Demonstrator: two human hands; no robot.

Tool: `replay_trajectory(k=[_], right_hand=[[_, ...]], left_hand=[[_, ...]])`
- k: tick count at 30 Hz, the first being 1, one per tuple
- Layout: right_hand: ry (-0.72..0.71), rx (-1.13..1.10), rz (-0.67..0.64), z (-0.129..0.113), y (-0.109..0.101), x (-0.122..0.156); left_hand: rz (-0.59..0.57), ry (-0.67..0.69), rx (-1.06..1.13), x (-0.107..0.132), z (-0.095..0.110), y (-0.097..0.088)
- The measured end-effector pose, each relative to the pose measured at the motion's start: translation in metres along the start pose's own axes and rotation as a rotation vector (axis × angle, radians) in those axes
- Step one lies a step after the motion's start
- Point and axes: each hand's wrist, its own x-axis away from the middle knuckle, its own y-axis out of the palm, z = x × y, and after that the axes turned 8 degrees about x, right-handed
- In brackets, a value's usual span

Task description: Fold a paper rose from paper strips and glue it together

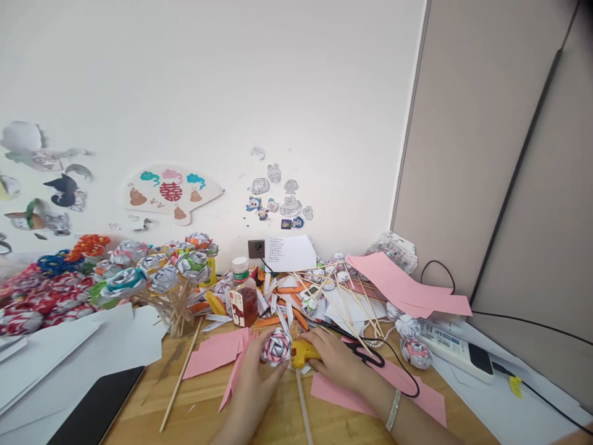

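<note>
My left hand is closed around a rolled paper rose in grey, white and pink, held just above the wooden table. My right hand grips a yellow glue gun, whose nozzle touches the rose's right side. A thin white stick runs down from under the rose toward me. A silver bracelet circles my right wrist.
Pink paper sheets lie right and under my hands. A bunch of paper roses on sticks stands left, beside a red-labelled bottle. Black scissors, loose skewers, a power strip and a dark tablet surround them.
</note>
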Motion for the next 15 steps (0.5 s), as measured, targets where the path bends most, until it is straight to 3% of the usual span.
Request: replay_trajectory(k=[4, 7, 12, 15], right_hand=[[-0.003, 0.017, 0.008, 0.0, 0.0, -0.001], [0.092, 0.081, 0.041, -0.003, 0.001, -0.003], [0.204, 0.182, 0.037, -0.011, -0.002, -0.008], [0.231, 0.198, 0.108, -0.013, -0.006, -0.007]], left_hand=[[0.028, 0.084, -0.053, -0.001, 0.004, -0.001], [0.083, 0.08, -0.057, -0.002, 0.012, -0.001], [0.082, -0.045, 0.034, -0.004, 0.018, -0.001], [0.087, -0.14, 0.157, -0.006, 0.015, -0.001]])
